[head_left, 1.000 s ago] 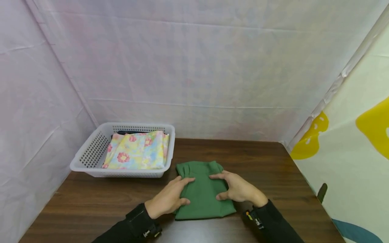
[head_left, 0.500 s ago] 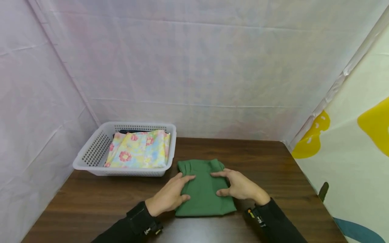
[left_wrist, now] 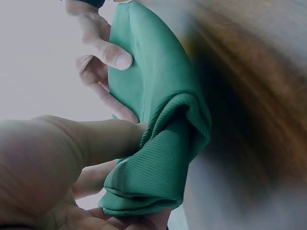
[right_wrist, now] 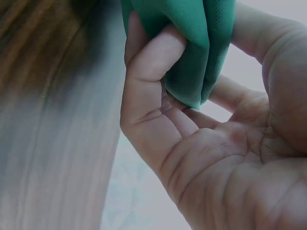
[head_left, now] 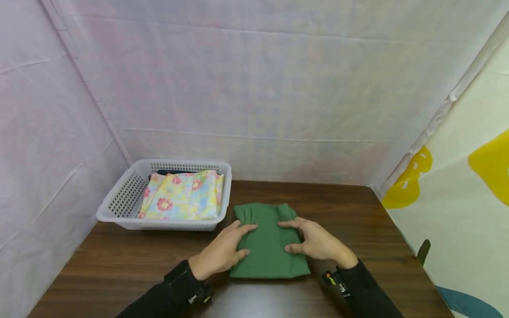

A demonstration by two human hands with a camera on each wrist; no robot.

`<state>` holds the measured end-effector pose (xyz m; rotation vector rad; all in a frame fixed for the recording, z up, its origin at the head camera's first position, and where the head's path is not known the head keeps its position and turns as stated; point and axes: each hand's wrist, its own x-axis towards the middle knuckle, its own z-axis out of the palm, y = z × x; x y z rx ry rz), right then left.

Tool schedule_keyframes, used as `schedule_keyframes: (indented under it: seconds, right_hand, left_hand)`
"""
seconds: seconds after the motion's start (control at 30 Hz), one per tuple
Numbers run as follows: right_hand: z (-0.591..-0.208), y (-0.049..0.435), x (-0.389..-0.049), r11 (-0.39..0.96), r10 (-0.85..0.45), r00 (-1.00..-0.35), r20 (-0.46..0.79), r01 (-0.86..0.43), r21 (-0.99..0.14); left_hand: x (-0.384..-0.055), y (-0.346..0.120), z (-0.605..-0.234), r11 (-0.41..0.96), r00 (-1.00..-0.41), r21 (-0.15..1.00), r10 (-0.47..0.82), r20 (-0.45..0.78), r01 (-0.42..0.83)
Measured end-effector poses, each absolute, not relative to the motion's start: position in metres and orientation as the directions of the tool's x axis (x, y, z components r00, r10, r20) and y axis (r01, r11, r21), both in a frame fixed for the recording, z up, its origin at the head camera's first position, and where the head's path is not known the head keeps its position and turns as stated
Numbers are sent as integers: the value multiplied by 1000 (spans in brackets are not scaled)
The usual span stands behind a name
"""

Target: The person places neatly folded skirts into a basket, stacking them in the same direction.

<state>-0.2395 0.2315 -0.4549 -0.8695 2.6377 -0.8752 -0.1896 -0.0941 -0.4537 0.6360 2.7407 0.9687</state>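
Observation:
A folded green garment lies between my two hands at the middle of the wooden table, with small pleats along its far left part. My left hand grips its left side; in the left wrist view the thumb presses on top and other fingers reach under a rolled, ribbed fold. The right hand holds the opposite side. In the right wrist view, curled fingers wrap round the garment's hanging edge. Its near edge seems slightly off the table.
A white perforated basket stands at the table's back left, holding a folded floral cloth over something dark. White fabric walls rise behind and to the left. A patterned sheet hangs along the right side.
The green garment has shifted a little away from me, its near edge rising slightly in the head view. Both hands have moved with it, keeping their grip. The basket stays in place.

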Motion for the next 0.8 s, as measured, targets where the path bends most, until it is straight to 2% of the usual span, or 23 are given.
schedule_keyframes:
  seconds: [0.57, 0.8]
  right_hand:
    - [-425, 232, -237, 627, -571, -818, 62, -484, -611]
    - [-415, 225, -243, 606, -558, -823, 106, -492, -625]
  left_hand:
    - [-196, -95, -419, 708, -901, 589, 426, 84, 390]
    - [-204, -103, -406, 705, -901, 573, 403, 163, 418]
